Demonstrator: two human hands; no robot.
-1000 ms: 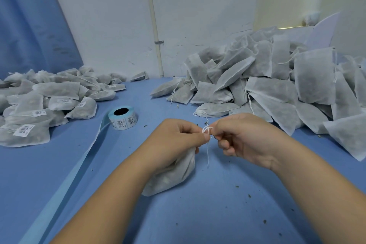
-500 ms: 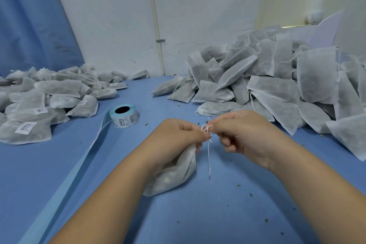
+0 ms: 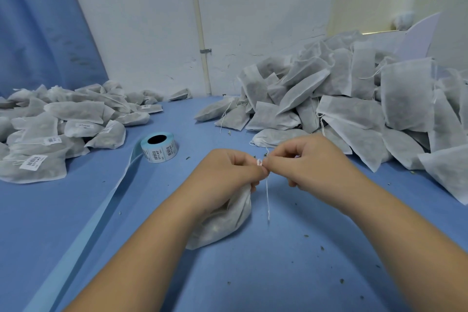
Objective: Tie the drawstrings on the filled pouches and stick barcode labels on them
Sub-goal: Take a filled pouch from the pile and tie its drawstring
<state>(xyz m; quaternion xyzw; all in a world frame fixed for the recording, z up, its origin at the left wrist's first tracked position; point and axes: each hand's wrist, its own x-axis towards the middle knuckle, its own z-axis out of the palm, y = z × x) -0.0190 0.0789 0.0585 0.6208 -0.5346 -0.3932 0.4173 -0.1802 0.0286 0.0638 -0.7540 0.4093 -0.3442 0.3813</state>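
**While the knot is closing: pouch clamped at the neck, label not yet on**

As the thin white drawstring is worked, both hands meet fingertip to fingertip just above the blue cloth-covered desk.

Left hand: fingers curled round the gathered neck of a grey-white nonwoven filled pouch, with the thumb and forefinger pinching the string at a small loop. The pouch hangs under this hand with its base on the desk. Likely reason: clamping the neck keeps the fabric bunched and the filling in while the knot forms.

Right hand: pinches the string at the same loop, other fingers curled in. One free end dangles straight down between the hands. I cannot tell if its tip touches the desk.

Judgement: the tying step is in hand and the knot is not yet drawn tight. No label shows on this pouch, though the left hand hides much of it.

A white roll of barcode labels stands beyond the left hand, within reach for the next step. Its pale blue backing strip trails off past the left forearm.

Far left of the left hand is a heap of labelled pouches, probably finished. Beyond and right of the right hand is a larger heap of unlabelled pouches with loose strings, probably stock. The layout suggests work flows right to left.
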